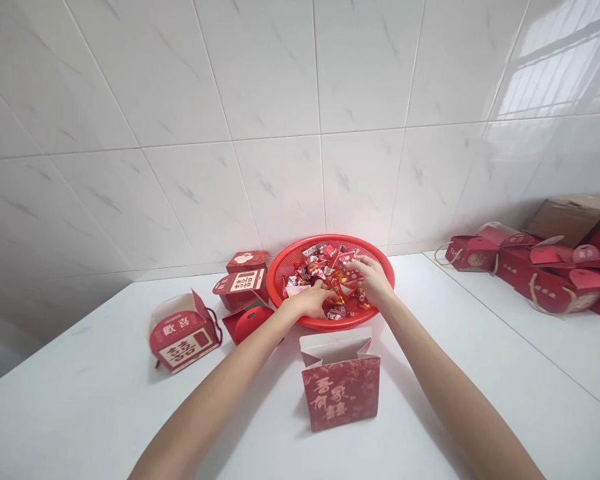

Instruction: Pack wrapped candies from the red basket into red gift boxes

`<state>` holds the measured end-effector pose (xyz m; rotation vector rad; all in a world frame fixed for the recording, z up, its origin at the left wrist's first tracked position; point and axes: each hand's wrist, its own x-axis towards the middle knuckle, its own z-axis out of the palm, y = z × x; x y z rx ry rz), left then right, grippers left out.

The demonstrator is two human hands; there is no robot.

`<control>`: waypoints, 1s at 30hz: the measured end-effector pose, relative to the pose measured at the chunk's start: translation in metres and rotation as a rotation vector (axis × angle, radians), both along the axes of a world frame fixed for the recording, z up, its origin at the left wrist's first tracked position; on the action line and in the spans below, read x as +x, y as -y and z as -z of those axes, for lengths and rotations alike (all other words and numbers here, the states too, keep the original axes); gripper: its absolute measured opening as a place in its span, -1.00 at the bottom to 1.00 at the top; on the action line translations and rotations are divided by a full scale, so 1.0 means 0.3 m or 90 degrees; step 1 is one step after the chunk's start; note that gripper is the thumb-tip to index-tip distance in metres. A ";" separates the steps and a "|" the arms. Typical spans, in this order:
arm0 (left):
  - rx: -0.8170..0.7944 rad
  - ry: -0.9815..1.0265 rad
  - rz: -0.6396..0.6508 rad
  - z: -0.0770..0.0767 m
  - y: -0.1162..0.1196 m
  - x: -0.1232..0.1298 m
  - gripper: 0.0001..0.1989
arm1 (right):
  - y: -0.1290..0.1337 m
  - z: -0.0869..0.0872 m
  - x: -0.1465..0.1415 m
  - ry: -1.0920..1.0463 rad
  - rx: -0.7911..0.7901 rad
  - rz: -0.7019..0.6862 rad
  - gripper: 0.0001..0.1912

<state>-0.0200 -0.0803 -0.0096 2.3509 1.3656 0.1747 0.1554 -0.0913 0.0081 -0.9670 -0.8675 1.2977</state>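
Observation:
A red plastic basket [330, 325] full of wrapped candies [325, 263] stands against the wall. Both hands are inside it. My left hand [314, 301] is among the candies on the near side with its fingers curled down; what they hold, if anything, is hidden. On the right side, my right hand [373, 280] has its fingers closed at a red candy wrapper with white dots [351, 270]. Directly in front of the basket, between my forearms, a dark red paper gift box [341, 393] with pale lettering stands upright, its top unfolded.
Left of the basket are a red gift box with a cord handle [185, 337], another lettered box [240, 287] and a bright red rounded piece [253, 323]. Several red boxes with rope handles [550, 280] and a brown cardboard box [565, 220] lie at the far right. A tiled wall [280, 187] closes off the back.

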 end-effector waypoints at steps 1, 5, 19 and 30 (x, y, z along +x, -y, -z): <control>0.009 0.005 -0.005 0.003 -0.002 0.001 -0.55 | 0.000 0.000 -0.001 -0.001 0.000 -0.001 -0.75; 0.019 0.064 0.005 0.007 -0.005 0.005 -0.90 | 0.000 0.003 -0.003 0.001 0.011 0.000 -0.74; 0.108 -0.078 -0.129 -0.026 0.106 0.034 -0.79 | 0.062 0.047 -0.014 0.119 0.065 -0.005 -0.68; 0.214 -0.128 -0.117 0.040 0.203 0.043 -0.72 | 0.138 0.144 -0.034 0.285 0.172 0.003 -0.65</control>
